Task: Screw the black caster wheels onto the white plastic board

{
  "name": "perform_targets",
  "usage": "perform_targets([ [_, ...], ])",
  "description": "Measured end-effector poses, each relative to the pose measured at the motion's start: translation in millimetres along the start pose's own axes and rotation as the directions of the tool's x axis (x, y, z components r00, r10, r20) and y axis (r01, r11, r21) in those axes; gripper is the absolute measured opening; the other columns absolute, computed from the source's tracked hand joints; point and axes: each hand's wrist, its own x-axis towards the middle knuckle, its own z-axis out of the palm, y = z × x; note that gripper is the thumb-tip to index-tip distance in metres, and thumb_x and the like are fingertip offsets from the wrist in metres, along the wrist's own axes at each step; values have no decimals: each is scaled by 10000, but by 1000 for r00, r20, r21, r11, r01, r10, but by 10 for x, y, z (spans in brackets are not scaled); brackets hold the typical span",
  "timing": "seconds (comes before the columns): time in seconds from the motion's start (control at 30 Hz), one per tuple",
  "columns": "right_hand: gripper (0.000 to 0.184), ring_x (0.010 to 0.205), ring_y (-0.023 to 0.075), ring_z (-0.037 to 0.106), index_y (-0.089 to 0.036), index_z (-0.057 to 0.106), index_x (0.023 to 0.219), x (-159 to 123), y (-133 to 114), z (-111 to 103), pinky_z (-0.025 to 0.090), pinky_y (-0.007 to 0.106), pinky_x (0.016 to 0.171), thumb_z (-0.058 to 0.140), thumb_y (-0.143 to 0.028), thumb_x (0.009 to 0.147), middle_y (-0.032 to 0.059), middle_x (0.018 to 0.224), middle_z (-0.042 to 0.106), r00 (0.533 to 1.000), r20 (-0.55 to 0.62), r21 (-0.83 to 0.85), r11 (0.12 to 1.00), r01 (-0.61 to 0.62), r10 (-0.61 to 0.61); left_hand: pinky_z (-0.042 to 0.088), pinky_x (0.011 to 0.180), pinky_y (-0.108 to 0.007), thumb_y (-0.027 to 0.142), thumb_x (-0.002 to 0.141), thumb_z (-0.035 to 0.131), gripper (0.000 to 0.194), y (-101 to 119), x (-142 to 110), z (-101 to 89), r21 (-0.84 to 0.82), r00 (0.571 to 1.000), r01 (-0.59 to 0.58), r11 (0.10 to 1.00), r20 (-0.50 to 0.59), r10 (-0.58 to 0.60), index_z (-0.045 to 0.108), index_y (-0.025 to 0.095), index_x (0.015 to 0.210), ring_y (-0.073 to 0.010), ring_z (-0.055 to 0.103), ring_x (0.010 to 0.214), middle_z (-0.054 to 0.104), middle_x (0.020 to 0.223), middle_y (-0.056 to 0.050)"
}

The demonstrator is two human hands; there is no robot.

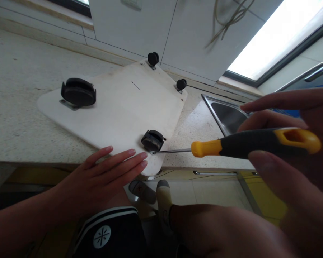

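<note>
A white board (118, 111) lies on the speckled counter with black caster wheels facing up. My left hand (110, 172) rests flat on its near edge, fingers stretched out. In my right hand (293, 143) is a screwdriver (247, 143) with a black and yellow handle, held between thumb and fingers. Its shaft points left, and the tip meets the base of the near caster (152, 140), where a small screw seems to sit. A larger-looking caster (78, 92) stands at the board's left, and two more, a far caster (153, 58) and a right caster (181, 84), sit along the far side.
A steel sink (226, 116) is set into the counter (16, 107) at the right, partly behind my right hand. A coiled cord (231, 21) hangs on the tiled wall. Below the counter's front edge are yellow cabinet fronts (263, 193) and my feet.
</note>
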Motion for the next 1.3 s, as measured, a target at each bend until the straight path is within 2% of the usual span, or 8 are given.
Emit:
perform_targets([
  [0.13, 395, 1038, 314, 733, -354, 671, 1298, 19, 5, 40, 606, 418, 646, 747, -343, 910, 79, 1219, 712, 999, -3, 37, 999, -38, 38, -10, 1455, -430, 126, 1058, 501, 578, -49, 3, -34, 47, 998, -38, 998, 59, 35, 599, 304, 1599, -166, 260, 1718, 495, 1754, 29],
  [0.37, 254, 674, 152, 648, -280, 677, 1029, 118, -47, 121, 481, 294, 509, 822, -476, 961, 13, 918, 734, 998, -68, 12, 1000, -14, 15, 103, 1442, -466, 178, 1057, 553, 569, -43, 174, -10, 77, 999, -20, 997, 48, 16, 585, 255, 1620, -238, 450, 1625, 558, 1710, -26],
  [0.53, 272, 686, 165, 670, -272, 627, 1220, 209, -17, 135, 516, 304, 567, 702, -357, 973, 0, 905, 723, 1000, -18, 47, 999, -10, 11, 167, 1415, -458, 320, 1110, 552, 551, 44, 404, 60, 91, 999, 35, 995, 17, -37, 548, 219, 1652, -269, 486, 1600, 540, 1720, -64],
  [0.7, 441, 600, 171, 535, -240, 620, 984, 308, 103, 117, 388, 360, 627, 644, -679, 1005, -5, 697, 638, 989, -55, -124, 981, -146, 141, 53, 1430, -445, 474, 1118, 574, 693, 120, 590, 135, 66, 997, 81, 995, 14, -82, 420, 186, 1729, -276, 407, 1653, 433, 1783, -73],
  [0.9, 209, 689, 187, 544, -248, 583, 1116, 345, 307, 82, 367, 374, 701, 606, -399, 973, 5, 807, 672, 982, -63, -76, 980, -182, 177, 177, 1408, -474, 467, 1147, 520, 696, 233, 875, 185, 53, 996, 89, 995, 9, -90, 357, 160, 1750, -272, 406, 1659, 436, 1782, -98],
  [1.0, 328, 695, 190, 552, -269, 543, 1246, 335, 358, 99, 377, 366, 679, 602, -344, 932, 1, 859, 679, 984, -57, -16, 985, -170, 169, 257, 1378, -513, 393, 1158, 495, 597, 291, 1037, 204, -46, 989, 145, 988, 5, -145, 440, 169, 1709, -280, 467, 1622, 498, 1744, -117],
  [1.17, 325, 743, 218, 560, -261, 555, 1072, 354, 457, 202, 336, 365, 694, 581, -580, 1014, 44, 866, 682, 960, -137, 5, 969, -246, 244, 534, 1146, -495, 338, 1158, 447, 409, 343, 1294, 179, -95, 949, 307, 947, -43, -312, 740, 165, 1386, -293, 704, 1314, 733, 1446, -161],
  [1.3, 351, 725, 225, 540, -258, 570, 1057, 338, 517, 260, 270, 344, 681, 572, -608, 1027, 61, 841, 676, 932, -191, -17, 948, -318, 309, 593, 981, -447, 340, 1120, 506, 347, 341, 1457, 151, -115, 890, 442, 890, -68, -451, 812, 183, 1162, -278, 728, 1093, 745, 1195, -135],
])
